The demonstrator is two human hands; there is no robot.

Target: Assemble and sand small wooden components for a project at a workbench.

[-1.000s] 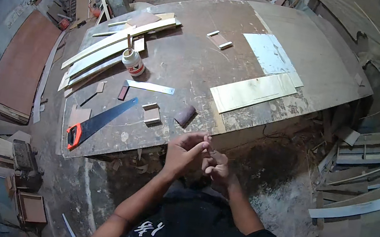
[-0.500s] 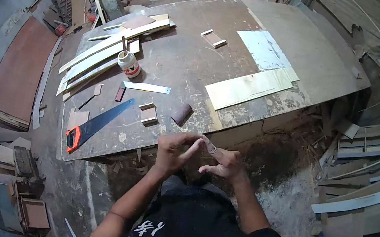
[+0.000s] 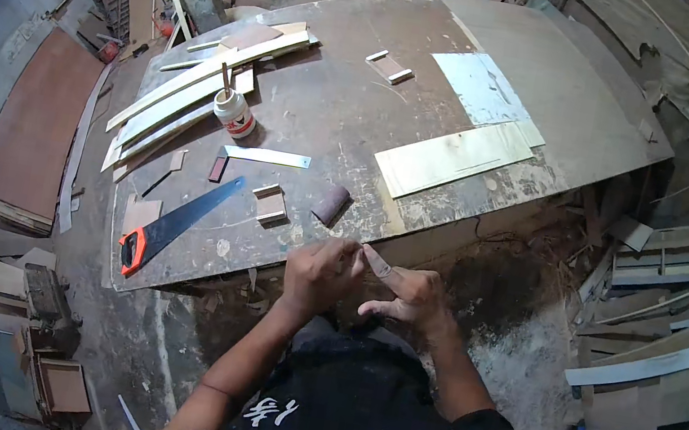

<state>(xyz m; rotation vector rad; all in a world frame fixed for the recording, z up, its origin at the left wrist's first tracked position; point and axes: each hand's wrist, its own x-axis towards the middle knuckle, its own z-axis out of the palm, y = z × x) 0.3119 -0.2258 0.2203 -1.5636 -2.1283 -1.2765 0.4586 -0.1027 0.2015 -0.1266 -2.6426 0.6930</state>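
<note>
My left hand [image 3: 321, 273] is closed in front of me, its thumb and fingertips pinched at the tip of my right index finger. My right hand [image 3: 406, 294] has its index finger and thumb stretched apart and holds nothing; whitish residue shows on that index finger. Just beyond them on the workbench [image 3: 324, 120] lies a brown roll of sandpaper [image 3: 331, 205]. Left of it sits a small wooden piece with two pale end strips [image 3: 270, 204]. Farther left are a handsaw [image 3: 179, 224] with an orange-black handle and a try square [image 3: 268, 157].
An open glue jar [image 3: 234, 115] with a brush stands beside long pale wood strips [image 3: 191, 94]. A similar small wooden piece [image 3: 388, 67] lies farther back. Thin pale boards [image 3: 454, 159] and a white sheet [image 3: 484, 88] lie to the right. Wood scraps [image 3: 665, 260] crowd the right floor.
My left thumb and fingers have curled in round the tip of my right index finger. The things on the bench have stayed put.
</note>
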